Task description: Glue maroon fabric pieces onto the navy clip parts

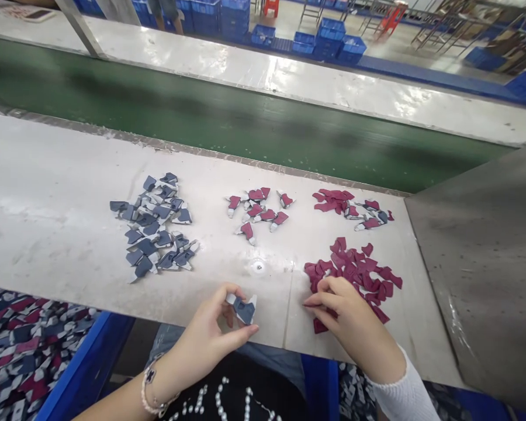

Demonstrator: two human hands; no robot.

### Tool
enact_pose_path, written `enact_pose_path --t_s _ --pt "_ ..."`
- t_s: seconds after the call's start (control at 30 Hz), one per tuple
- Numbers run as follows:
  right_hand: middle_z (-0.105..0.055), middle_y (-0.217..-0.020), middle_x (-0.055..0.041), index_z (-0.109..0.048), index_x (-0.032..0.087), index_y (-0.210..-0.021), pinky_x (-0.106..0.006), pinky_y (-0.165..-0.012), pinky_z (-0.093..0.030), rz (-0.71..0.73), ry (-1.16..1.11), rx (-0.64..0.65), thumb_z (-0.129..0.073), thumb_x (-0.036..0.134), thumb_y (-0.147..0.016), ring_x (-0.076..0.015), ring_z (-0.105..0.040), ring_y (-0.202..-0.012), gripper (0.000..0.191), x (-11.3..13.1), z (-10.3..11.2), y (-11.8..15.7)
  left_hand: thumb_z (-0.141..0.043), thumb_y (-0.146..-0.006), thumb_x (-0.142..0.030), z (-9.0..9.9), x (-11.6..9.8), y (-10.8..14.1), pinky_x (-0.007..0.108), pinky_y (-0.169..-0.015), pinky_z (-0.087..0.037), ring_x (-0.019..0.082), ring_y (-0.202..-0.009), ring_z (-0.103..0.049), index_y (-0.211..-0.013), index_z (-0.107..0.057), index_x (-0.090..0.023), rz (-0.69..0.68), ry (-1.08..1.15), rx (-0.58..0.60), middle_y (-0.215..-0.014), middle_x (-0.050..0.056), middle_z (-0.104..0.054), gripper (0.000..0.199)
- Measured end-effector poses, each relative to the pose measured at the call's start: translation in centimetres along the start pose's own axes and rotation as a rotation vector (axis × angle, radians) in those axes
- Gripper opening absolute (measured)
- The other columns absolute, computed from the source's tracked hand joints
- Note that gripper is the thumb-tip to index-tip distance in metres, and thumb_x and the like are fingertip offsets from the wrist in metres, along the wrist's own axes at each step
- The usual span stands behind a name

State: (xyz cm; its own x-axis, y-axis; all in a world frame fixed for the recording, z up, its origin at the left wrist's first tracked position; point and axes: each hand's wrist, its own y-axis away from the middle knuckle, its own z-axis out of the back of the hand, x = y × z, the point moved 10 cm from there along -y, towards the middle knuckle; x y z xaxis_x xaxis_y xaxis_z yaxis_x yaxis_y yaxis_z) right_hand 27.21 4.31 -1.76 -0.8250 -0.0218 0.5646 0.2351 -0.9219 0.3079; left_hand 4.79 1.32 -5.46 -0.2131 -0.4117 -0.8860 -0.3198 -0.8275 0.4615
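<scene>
Between the thumb and fingers of my left hand point(214, 327) is a blue-grey and white piece point(244, 310), held above the table's near edge. My right hand point(346, 316) is at the left side of a pile of maroon pieces point(363, 270), its fingers pinched together; a maroon piece seems to be at the fingertips, mostly hidden. Farther left lies a pile of blue-grey and white pieces point(151, 228). A small group of maroon and white pieces point(255, 211) sits in the middle. At the back right, flat maroon pieces point(333, 200) lie beside a few mixed pieces point(370, 222).
A blue bin point(85, 362) full of mixed pieces stands at the lower left, and another blue bin point(322, 380) is under the table edge. A metal panel point(486, 257) closes the right side. Behind the white table point(48, 234) runs a green belt point(201, 126).
</scene>
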Motion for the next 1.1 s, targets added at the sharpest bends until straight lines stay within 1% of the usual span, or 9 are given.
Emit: enact_pose_path --t_s 0.17,0.23,0.33,0.43,0.6,0.73,0.83,0.93,1.1 --pt "-0.069 -0.075 0.0001 -0.071 0.026 -0.098 -0.03 -0.067 -0.053 0.059 -0.406 0.079 -0.058 0.03 -0.096 -0.0179 -0.065 -0.069 0.014 4.1 -0.2 0.7 -0.076 -0.08 -0.034 -0.6 -1.2 -0.9 0.028 -0.069 -0.052 0.014 -0.071 -0.064 -0.096 -0.053 -0.023 -0.123 -0.114 -0.078 -0.085 -0.001 -0.064 0.03" --pt "-0.072 -0.082 0.0008 -0.068 0.025 -0.094 -0.026 -0.071 -0.054 0.1 -0.559 0.109 -0.065 0.03 -0.092 -0.0165 -0.068 -0.076 0.006 6.1 -0.9 1.0 -0.077 -0.078 -0.031 -0.8 -1.6 -1.1 0.026 -0.065 -0.054 0.015 -0.069 -0.066 -0.092 -0.054 -0.022 -0.14 -0.13 -0.101 -0.081 -0.001 -0.066 0.028" --pt "-0.073 -0.092 0.0003 -0.066 0.026 -0.095 -0.027 -0.08 -0.054 0.118 -0.617 0.074 -0.062 0.027 -0.094 -0.0167 -0.07 -0.087 0.004 7.6 -1.4 1.1 -0.076 -0.078 -0.027 -0.9 -1.9 -1.3 0.024 -0.058 -0.055 0.013 -0.063 -0.067 -0.094 -0.057 -0.021 -0.145 -0.119 -0.12 -0.082 -0.001 -0.069 0.025" --pt "-0.072 -0.095 -0.0008 -0.06 0.028 -0.111 -0.03 -0.081 -0.055 0.077 -0.591 0.018 -0.056 0.024 -0.098 -0.0186 -0.07 -0.092 0.015 7.4 -1.6 1.0 -0.073 -0.081 -0.025 -0.7 -2.7 -1.2 0.027 -0.063 -0.058 0.016 -0.07 -0.07 -0.095 -0.062 -0.021 -0.215 -0.155 -0.136 -0.088 0.002 -0.072 0.019" --pt "-0.074 -0.089 0.0002 -0.068 0.026 -0.095 -0.03 -0.077 -0.056 0.077 -0.598 0.062 -0.062 0.024 -0.094 -0.0174 -0.07 -0.082 0.006 7.6 -2.1 0.2 -0.074 -0.079 -0.018 0.2 -4.0 -0.4 0.028 -0.068 -0.06 0.017 -0.074 -0.072 -0.093 -0.068 -0.02 -0.384 -0.305 -0.222 -0.084 0.002 -0.075 0.016" --pt "-0.076 -0.094 0.0011 -0.07 0.029 -0.111 -0.031 -0.084 -0.056 0.051 -0.674 0.094 -0.063 0.022 -0.094 -0.0177 -0.072 -0.089 0.02 7.5 -2.9 -0.3 -0.073 -0.079 -0.011 0.6 -5.0 0.2 0.028 -0.071 -0.062 0.018 -0.08 -0.074 -0.095 -0.069 -0.021 -0.519 -0.348 -0.281 -0.09 0.003 -0.077 0.02" --pt "-0.077 -0.088 0.0005 -0.069 0.025 -0.1 -0.03 -0.079 -0.057 -0.076 -0.777 0.074 -0.071 0.028 -0.089 -0.0186 -0.073 -0.086 0.012 6.2 -3.4 -0.6 -0.072 -0.081 -0.012 0.7 -5.9 0.7 0.028 -0.074 -0.063 0.019 -0.09 -0.074 -0.094 -0.068 -0.02 -0.632 -0.34 -0.31 -0.101 0.007 -0.074 0.016" --pt "-0.077 -0.084 -0.0015 -0.07 0.021 -0.083 -0.03 -0.074 -0.057 -0.105 -0.79 0.077 -0.072 0.032 -0.088 -0.019 -0.072 -0.081 0.012 6.0 -3.6 -0.8 -0.073 -0.084 -0.015 0.7 -6.3 0.9 0.027 -0.071 -0.064 0.018 -0.088 -0.073 -0.094 -0.068 -0.019 -0.684 -0.352 -0.307 -0.098 0.007 -0.071 0.012" --pt "-0.076 -0.081 -0.0024 -0.069 0.02 -0.08 -0.031 -0.073 -0.055 -0.124 -0.804 0.08 -0.073 0.035 -0.087 -0.0192 -0.07 -0.078 0.017 5.8 -3.5 -1.3 -0.078 -0.081 -0.018 0.6 -6.5 1.2 0.026 -0.073 -0.064 0.017 -0.087 -0.072 -0.096 -0.066 -0.019 -0.729 -0.345 -0.293 -0.096 0.006 -0.07 0.019"
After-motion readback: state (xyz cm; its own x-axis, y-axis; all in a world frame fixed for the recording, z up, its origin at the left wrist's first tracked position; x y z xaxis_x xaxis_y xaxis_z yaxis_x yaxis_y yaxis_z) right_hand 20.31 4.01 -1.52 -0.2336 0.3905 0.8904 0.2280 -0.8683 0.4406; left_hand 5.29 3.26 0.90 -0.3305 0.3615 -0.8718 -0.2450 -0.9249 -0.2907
